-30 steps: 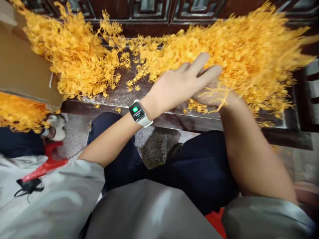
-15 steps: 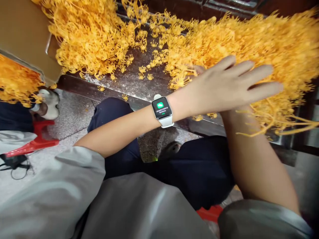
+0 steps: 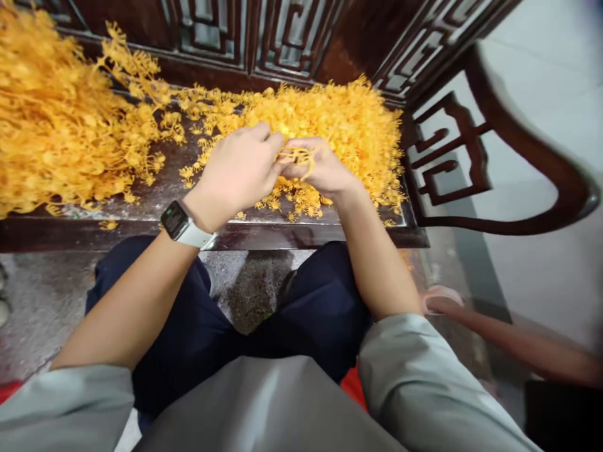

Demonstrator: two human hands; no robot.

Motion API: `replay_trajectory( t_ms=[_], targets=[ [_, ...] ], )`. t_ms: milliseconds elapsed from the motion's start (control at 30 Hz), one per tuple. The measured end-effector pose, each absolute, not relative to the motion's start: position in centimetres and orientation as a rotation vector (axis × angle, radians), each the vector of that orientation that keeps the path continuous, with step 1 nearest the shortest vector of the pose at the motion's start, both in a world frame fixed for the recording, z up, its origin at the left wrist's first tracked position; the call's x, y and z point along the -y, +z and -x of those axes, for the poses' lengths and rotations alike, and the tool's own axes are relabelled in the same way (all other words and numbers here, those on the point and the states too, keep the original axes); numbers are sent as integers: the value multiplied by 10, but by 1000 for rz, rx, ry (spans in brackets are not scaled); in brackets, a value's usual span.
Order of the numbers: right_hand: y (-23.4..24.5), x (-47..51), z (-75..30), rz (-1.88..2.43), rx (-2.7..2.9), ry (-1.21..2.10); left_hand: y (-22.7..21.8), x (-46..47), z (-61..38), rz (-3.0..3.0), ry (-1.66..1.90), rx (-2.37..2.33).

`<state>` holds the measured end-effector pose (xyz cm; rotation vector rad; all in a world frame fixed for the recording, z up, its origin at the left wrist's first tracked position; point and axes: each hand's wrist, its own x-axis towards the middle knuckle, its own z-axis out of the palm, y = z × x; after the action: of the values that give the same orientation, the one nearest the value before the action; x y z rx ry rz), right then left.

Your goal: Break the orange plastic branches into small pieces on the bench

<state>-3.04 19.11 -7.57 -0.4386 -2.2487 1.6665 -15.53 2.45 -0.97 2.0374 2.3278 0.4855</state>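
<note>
My left hand point(image 3: 242, 166), with a watch point(image 3: 175, 220) on its wrist, has its fingers curled inward at the ends of some thin yellow plastic strands point(image 3: 298, 152). Facing it, my right hand point(image 3: 330, 169) is closed around the same strands, which loop out between its thumb and fingers. The fingertips of both hands nearly meet, and the left ones are partly hidden. Just behind lies a heap of yellow claw-like plastic pieces with thin stems point(image 3: 362, 125), spread on a dark wooden bench point(image 3: 164, 163).
A larger yellow heap point(image 3: 51, 125) covers the bench's left side. Carved lattice panels point(image 3: 292, 31) rise behind, and a curved wooden armrest point(image 3: 556, 182) closes off the right end. Another person's leg and foot point(image 3: 443, 298) show at the lower right.
The view has swung to the right. My hands, crossed before with the left fingers spread, have come apart and now face each other over the yellow strands.
</note>
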Motion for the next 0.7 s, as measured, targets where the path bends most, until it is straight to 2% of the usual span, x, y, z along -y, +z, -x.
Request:
replay_trajectory(
  t_ms=[300,500,700],
  targets=[
    [-54,-189,21,327,1982,2051,-15,-31,191,-1899,606,-2271],
    [-54,-193,24,430,1841,1948,-6,-31,173,-1789,872,-2131],
    [-55,-200,41,672,1671,1733,-16,-39,151,-1867,971,-2109]
  ],
)
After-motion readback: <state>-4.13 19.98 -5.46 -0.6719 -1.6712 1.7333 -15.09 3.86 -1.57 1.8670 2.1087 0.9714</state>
